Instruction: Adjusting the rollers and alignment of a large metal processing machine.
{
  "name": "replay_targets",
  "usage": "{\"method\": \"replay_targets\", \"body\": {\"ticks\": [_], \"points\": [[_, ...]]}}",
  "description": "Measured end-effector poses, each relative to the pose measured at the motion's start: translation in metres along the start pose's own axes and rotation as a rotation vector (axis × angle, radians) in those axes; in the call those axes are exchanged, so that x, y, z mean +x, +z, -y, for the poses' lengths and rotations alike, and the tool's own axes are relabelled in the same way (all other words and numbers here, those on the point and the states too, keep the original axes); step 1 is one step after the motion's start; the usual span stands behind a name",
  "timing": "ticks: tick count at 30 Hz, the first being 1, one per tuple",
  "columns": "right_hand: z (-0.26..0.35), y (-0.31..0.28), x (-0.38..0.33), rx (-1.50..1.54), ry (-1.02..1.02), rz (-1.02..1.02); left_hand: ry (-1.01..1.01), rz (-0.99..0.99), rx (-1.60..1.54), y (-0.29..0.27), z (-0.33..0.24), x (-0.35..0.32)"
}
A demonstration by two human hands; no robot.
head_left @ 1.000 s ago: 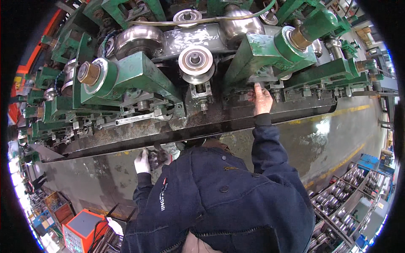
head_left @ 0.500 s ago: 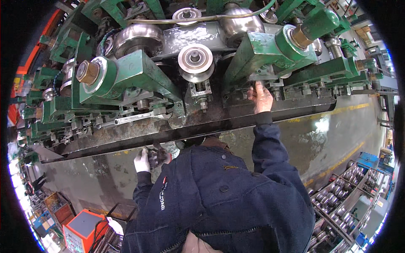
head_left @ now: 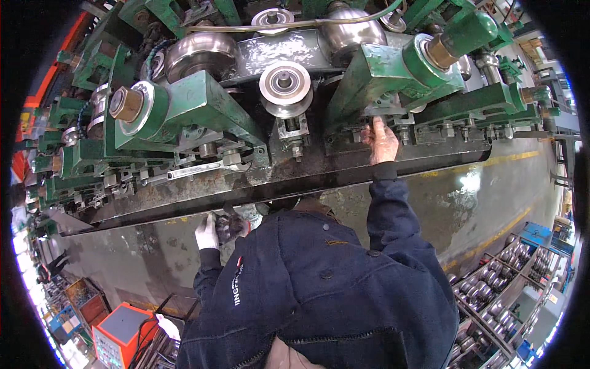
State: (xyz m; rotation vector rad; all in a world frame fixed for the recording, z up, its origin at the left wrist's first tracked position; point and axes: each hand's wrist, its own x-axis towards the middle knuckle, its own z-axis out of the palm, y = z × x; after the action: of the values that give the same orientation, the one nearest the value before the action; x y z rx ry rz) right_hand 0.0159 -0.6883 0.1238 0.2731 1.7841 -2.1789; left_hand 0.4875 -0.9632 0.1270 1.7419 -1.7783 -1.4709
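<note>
My right hand, bare, reaches up to the underside of a green bearing bracket. Its fingers are bent together among the small bolts there; what they grip is hidden. Lower left, my left hand wears a white glove and is closed on a dark, crumpled work glove with a reddish edge. Between the two green brackets sits a shiny grooved roller on a threaded mount. A long wrench lies on the machine's ledge below the left bracket.
Large polished rollers and a hose are behind the brackets. The dark machine base edge runs in front of me. Racks of metal rollers stand lower right, an orange control box lower left.
Hardly anything differs. My right hand stays under the bracket with its fingers slightly shifted; my left hand keeps the dark glove in about the same place.
</note>
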Motion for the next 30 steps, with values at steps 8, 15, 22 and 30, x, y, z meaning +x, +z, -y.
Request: {"method": "replay_targets", "body": {"ticks": [8,15,22,30], "points": [[0.001,-0.004,0.003,0.081,0.051,0.035,-0.009,0.009,-0.001,0.0,0.011,0.004],[0.011,0.007,-0.042,-0.002,0.146,0.115,0.173,-0.003,0.138,-0.009,0.046,0.015],[-0.054,0.119,-0.14,-0.317,0.461,0.818,0.039,-0.087,0.051,-0.013,0.039,0.003],[-0.083,0.27,-0.172,-0.046,0.68,1.04,-0.072,-0.171,-0.066,-0.052,0.044,-0.021]]}}
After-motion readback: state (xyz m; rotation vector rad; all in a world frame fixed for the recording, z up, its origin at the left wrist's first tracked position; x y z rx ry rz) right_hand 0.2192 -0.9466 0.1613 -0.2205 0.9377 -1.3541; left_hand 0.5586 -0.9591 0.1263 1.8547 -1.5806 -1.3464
